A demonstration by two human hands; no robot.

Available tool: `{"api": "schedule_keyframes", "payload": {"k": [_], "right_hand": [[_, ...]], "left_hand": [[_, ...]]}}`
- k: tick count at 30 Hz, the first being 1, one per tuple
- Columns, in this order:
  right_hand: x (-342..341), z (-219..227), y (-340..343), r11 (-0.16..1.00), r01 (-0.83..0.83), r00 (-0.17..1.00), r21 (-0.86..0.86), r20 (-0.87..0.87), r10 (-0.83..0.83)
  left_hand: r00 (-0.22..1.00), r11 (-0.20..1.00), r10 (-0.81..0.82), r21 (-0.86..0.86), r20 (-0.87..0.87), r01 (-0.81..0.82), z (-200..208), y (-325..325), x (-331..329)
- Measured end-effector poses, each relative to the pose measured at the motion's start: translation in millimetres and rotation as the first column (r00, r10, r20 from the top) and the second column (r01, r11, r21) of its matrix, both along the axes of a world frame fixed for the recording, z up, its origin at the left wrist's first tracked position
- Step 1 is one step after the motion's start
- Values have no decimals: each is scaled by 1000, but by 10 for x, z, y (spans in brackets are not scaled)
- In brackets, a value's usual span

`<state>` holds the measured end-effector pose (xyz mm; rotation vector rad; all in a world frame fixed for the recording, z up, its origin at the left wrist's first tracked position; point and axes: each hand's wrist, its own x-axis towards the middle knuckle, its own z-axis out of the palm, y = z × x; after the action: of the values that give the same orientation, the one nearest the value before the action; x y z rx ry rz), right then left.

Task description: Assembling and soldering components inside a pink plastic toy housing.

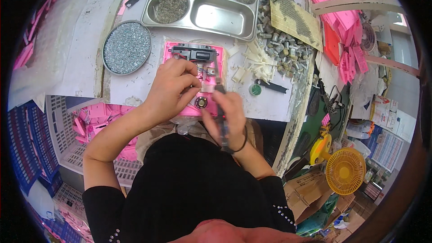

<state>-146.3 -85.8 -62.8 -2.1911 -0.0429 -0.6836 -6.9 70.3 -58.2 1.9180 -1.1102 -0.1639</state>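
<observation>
A pink plastic casing [169,55] lies on the white worktop in front of me. It has a black part [198,54] across its far end, small wired parts inside and a round metal-rimmed piece [201,102] near its close end. My left hand [177,83] rests over the casing's left side, thumb and fingertips pinched near its middle; what they hold is too small to tell. My right hand [229,112], smeared by motion, grips a dark, long-bodied electric screwdriver [221,108]. Its thin end points away from me, over the casing's right side.
A round dish [127,47] of silvery screws stands left; a metal compartment tray [220,15] with small parts stands behind. Several metal blocks [288,54], white pieces [261,63] and a green-topped round item [255,89] lie right. A crate [67,139] of pink parts sits lower left, a yellow fan [345,171] lower right.
</observation>
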Motion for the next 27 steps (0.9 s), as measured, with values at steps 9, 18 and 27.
{"api": "schedule_keyframes", "payload": {"k": [9, 18, 27], "right_hand": [[-430, 341, -656, 808, 158, 963, 567, -270, 1], [-318, 255, -701, 883, -56, 930, 467, -298, 217], [-201, 287, -676, 899, -95, 921, 428, -304, 242]], "left_hand": [[970, 967, -232, 120, 71, 223, 35, -56, 78], [964, 961, -251, 141, 87, 238, 78, -89, 108], [959, 947, -273, 198, 79, 253, 92, -78, 118]]}}
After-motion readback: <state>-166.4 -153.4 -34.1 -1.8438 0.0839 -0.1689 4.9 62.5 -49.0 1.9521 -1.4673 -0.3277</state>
